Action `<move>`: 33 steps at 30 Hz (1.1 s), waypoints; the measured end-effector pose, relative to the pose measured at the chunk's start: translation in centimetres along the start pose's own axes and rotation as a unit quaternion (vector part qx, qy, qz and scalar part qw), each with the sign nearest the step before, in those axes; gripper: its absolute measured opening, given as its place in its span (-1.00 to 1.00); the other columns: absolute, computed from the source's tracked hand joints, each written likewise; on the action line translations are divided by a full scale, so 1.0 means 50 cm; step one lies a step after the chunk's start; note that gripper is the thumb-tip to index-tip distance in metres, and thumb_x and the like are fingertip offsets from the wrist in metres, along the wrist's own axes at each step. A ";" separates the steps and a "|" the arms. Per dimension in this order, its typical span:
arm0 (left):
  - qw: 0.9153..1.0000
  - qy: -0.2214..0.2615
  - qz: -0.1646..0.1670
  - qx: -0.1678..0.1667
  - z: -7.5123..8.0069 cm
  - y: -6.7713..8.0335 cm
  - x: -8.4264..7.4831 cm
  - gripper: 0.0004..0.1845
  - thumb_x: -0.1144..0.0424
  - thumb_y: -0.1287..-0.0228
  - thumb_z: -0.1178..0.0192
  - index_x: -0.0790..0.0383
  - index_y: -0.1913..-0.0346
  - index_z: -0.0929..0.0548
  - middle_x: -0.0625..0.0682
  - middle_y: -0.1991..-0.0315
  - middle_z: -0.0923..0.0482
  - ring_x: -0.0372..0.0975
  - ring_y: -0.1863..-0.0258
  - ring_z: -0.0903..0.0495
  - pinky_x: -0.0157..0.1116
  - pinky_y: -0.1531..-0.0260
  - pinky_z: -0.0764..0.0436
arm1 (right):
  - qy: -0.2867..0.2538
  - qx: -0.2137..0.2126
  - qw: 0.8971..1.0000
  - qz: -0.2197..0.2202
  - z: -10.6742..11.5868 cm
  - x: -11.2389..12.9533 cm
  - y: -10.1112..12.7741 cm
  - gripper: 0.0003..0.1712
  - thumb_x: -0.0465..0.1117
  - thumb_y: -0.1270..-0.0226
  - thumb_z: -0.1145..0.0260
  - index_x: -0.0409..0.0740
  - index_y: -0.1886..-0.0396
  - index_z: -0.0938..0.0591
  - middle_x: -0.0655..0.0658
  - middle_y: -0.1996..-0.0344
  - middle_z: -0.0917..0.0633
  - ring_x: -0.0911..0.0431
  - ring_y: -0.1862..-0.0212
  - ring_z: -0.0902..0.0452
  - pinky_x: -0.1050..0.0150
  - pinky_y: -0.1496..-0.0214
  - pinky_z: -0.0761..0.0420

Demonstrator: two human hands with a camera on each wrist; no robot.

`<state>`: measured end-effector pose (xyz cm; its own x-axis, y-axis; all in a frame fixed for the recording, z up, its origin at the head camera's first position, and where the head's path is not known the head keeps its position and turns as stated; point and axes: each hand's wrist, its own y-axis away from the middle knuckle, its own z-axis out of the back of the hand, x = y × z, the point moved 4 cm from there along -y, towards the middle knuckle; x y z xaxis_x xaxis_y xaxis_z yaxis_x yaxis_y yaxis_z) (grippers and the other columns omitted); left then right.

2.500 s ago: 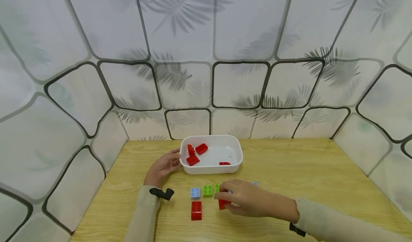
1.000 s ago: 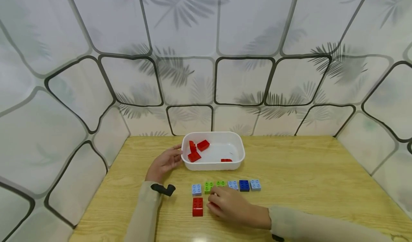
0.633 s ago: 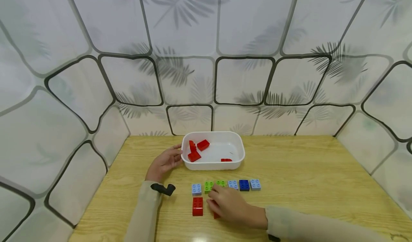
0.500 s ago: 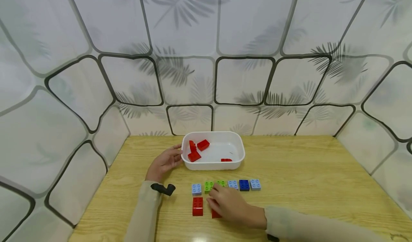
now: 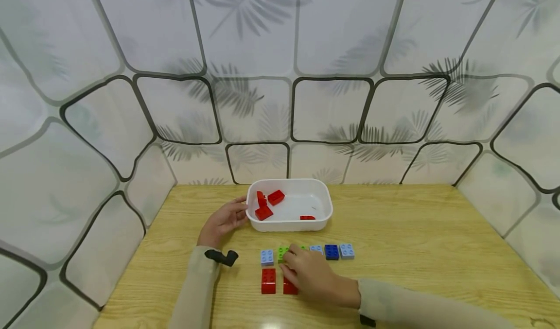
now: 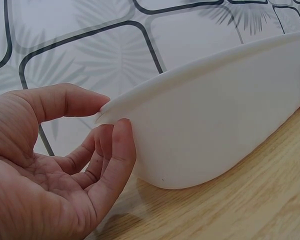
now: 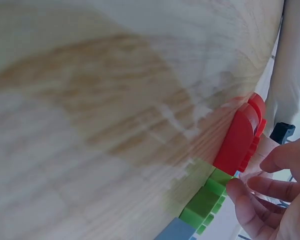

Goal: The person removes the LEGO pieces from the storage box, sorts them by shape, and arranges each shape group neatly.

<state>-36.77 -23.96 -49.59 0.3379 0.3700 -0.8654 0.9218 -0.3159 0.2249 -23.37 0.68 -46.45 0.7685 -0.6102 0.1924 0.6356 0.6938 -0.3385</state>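
My left hand (image 5: 224,223) is at the left end of a white plastic tub (image 5: 290,226). In the left wrist view its fingertips pinch the tub's rim (image 6: 190,67), one on top and others under it. My right hand (image 5: 312,275) is low over the table beside a red toy building brick (image 5: 290,286), hiding part of it. The right wrist view shows that red brick (image 7: 238,140) by the loosely bent fingers, fingertips right at its end and close to a green brick (image 7: 197,205). Another red brick (image 5: 269,281) stands to the left.
Behind the red bricks runs a row of light blue (image 5: 267,257), green (image 5: 282,255) and dark blue (image 5: 331,252) bricks, partly covered by my right hand. Several red bricks (image 5: 276,197) lie inside the tub. A patterned curtain (image 5: 332,110) encloses the wooden table (image 5: 402,251).
The right hand has brought a red brick down to the table in front of the row and shifted it left, beside the other red brick. The left hand stays at the tub.
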 end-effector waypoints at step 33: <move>1.000 -0.011 0.002 -0.003 0.004 0.004 0.004 -0.43 0.38 -0.56 -0.03 0.30 -0.53 -0.15 -0.02 -0.03 -0.64 -0.28 0.13 -0.66 -0.40 0.15 -0.67 | 0.048 -0.206 0.975 0.066 0.126 -0.050 -0.079 -0.84 -0.16 -0.11 -0.59 -0.01 0.34 -0.75 0.05 0.34 -0.74 0.12 0.18 -0.55 0.16 0.06 -0.52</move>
<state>-36.57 -24.10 -49.82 0.3373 0.3496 -0.8741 0.9214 -0.3128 0.2304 -27.35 1.87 -39.77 0.8190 -0.5724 0.0409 0.4325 0.5688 -0.6996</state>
